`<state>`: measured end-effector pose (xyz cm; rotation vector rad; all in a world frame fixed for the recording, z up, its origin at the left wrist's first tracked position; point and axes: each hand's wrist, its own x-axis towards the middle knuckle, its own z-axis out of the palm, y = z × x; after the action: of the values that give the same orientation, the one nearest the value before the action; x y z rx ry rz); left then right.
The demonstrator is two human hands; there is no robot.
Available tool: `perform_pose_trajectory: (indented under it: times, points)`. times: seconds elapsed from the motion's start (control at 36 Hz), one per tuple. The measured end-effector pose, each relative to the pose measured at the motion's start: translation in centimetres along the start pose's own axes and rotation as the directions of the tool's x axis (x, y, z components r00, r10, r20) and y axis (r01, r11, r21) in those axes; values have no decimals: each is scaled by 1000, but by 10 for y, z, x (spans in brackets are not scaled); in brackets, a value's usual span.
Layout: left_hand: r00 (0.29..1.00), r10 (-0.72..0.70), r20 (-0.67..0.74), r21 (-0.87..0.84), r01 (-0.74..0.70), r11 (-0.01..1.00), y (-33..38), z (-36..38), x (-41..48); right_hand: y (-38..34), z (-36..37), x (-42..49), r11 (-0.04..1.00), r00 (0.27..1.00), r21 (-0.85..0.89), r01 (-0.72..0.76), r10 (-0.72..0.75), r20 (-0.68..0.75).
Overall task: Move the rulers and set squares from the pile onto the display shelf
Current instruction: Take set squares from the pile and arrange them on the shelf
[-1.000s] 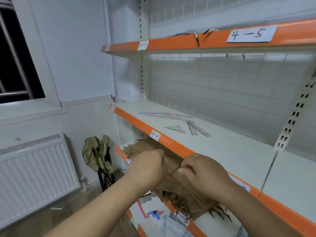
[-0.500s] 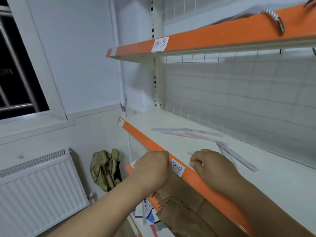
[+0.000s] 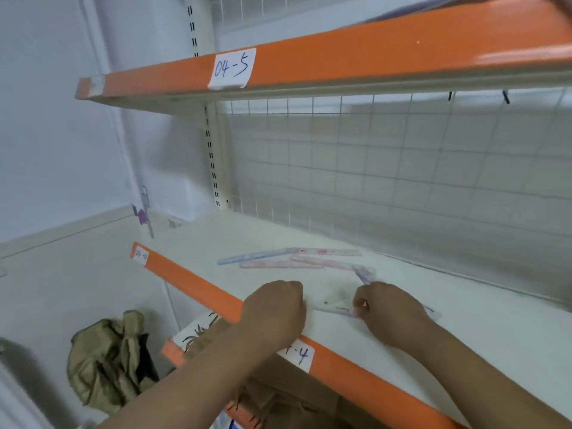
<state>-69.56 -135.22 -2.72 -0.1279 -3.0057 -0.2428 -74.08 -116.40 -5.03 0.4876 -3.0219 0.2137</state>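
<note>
Both hands are over the display shelf (image 3: 464,351), just past its orange front strip (image 3: 192,283). The left hand (image 3: 274,308) is clenched knuckles-up. The right hand (image 3: 391,314) is curled too, and its fingertips (image 3: 359,305) pinch a clear ruler (image 3: 332,308).

The ruler spans the gap between the two fists, low over the shelf or just touching it; blur hides which. Its long axis runs fist to fist, roughly parallel to the front strip. One end runs into the left fist, where the contact is hidden behind the knuckles, but the hand looks to be gripping it. The other end pokes out past the right wrist.

Beyond the fingers and well apart from them lie the laid rulers (image 3: 288,258), a flat overlapping cluster with long axes also roughly along the shelf. A slanted ruler (image 3: 365,274) sits just beyond the right knuckles, angled toward them.

Judgement: this is the set-down step. The release is straight down, with neither hand clearly nearer since the ruler is shared. The risk is the right hand brushing the slanted ruler on release.
</note>
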Motion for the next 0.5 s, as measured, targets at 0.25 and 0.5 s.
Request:
perform_pose_trajectory:
  times: [0.25,0.5]
  points:
    - [988,136,76,-23,-135,991,-8,14,33,-4,15,21,992,996,92,-86,82,43]
    - [968,197,154,-33,-195,980,-9,27,50,-8,30,32,977,990,170,-126,113,82]
